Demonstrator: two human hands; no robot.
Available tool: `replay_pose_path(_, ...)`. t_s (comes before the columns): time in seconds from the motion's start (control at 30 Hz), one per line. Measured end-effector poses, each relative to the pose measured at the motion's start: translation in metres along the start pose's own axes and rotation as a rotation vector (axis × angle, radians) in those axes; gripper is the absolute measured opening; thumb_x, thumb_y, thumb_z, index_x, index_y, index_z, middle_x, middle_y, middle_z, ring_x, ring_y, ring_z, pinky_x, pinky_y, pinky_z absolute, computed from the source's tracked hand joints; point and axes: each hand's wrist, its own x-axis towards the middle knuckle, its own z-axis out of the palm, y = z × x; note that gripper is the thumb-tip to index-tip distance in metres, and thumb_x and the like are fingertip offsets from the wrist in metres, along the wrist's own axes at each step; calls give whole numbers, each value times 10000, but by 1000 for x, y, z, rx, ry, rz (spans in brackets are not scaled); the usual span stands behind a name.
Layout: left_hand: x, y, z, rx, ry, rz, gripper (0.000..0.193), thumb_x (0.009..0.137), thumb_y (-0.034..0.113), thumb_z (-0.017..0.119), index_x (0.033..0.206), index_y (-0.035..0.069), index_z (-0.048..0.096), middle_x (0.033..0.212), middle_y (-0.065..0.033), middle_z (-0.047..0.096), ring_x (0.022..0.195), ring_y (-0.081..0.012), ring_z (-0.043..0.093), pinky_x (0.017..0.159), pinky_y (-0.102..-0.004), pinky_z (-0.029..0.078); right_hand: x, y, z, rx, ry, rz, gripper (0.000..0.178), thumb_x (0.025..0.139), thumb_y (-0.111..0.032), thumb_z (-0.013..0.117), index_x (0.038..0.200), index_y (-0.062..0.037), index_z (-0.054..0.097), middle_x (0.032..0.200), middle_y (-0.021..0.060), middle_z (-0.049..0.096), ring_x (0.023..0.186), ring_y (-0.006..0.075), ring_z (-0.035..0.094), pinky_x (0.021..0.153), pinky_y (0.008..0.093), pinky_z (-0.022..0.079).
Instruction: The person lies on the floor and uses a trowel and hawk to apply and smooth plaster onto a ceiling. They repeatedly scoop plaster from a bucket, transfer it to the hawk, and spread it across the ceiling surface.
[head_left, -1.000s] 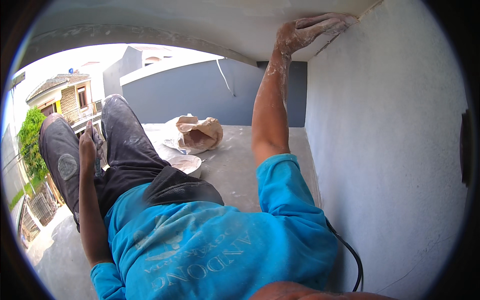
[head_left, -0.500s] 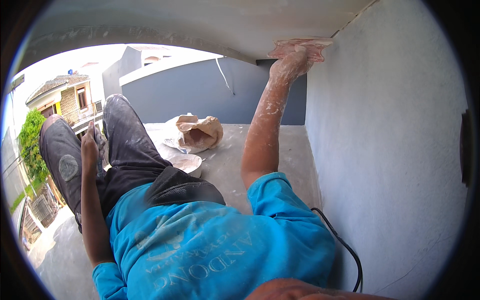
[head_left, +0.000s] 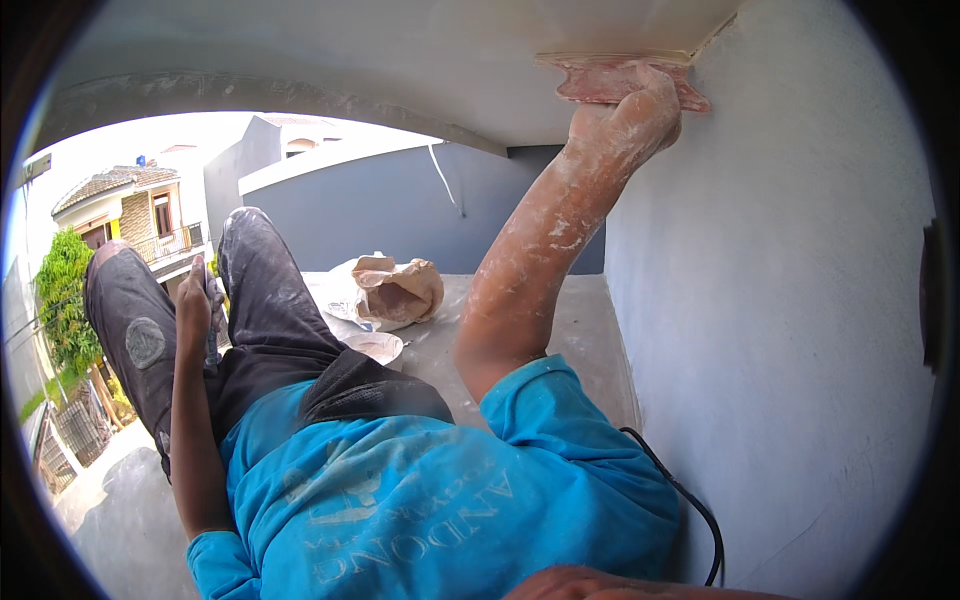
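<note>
My right arm is raised, and my right hand (head_left: pixel 650 110), dusted with white powder, is closed on a flat putty spreader (head_left: pixel 600 82) with a reddish, smeared face. The spreader's far edge touches the pale ceiling (head_left: pixel 420 75) close to the corner with the grey-white wall (head_left: pixel 780 260). Down by my thighs, my left hand (head_left: pixel 192 300) is wrapped round a slim grey tool (head_left: pixel 212 330); its exact kind is partly hidden by the fingers.
An open paper sack (head_left: pixel 410 300) of pale powder lies on the grey slab (head_left: pixel 590 320) beyond my hip, with a white bowl of powdery mix (head_left: pixel 380 348) beside it. A black cable (head_left: pixel 702 510) runs by the wall. Left lies an open edge above the street.
My right hand and the spreader have moved right along the ceiling and slightly up, closer to the wall corner. My left hand has shifted a little to the right, still gripping its tool.
</note>
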Motion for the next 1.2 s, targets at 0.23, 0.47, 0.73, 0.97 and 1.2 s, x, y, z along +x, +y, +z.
replay_pose_path(0.23,-4,7,2,20,2,20,458,1020,346,370,630,122,456,515,28,406,386,-73,341,370,-249,270,-30,-50,58,-368,81,144,447,757,-7,565,1179,93,456,1140,209,541,1016,331,617,891,433,550)
replay_pose_path(0.47,-4,14,7,-60,88,-24,452,1021,355,369,623,144,411,497,22,388,366,-76,310,352,-248,264,-99,-36,40,-53,4,-100,562,752,-10,506,1288,87,367,1186,215,505,1064,350,584,928,477,522)
replay_pose_path(0.73,-5,11,-1,-40,36,-29,448,1022,364,369,626,154,390,481,23,363,335,-89,284,325,-255,244,25,65,-55,35,31,-28,582,825,-62,431,1388,21,306,1313,179,432,1172,285,482,996,403,434)
replay_pose_path(0.97,-2,7,-2,-20,64,5,464,1025,355,358,627,129,436,489,18,399,343,-87,325,336,-253,258,9,28,-27,147,-45,-76,499,716,-40,497,1198,86,465,1139,160,496,1050,307,540,898,449,493)
replay_pose_path(1.2,-3,7,-5,-59,-8,12,450,1016,378,363,625,163,420,500,45,384,354,-70,311,333,-241,241,-40,-19,17,149,-54,-160,338,736,-28,531,1048,102,548,1055,177,554,913,275,619,772,363,585)
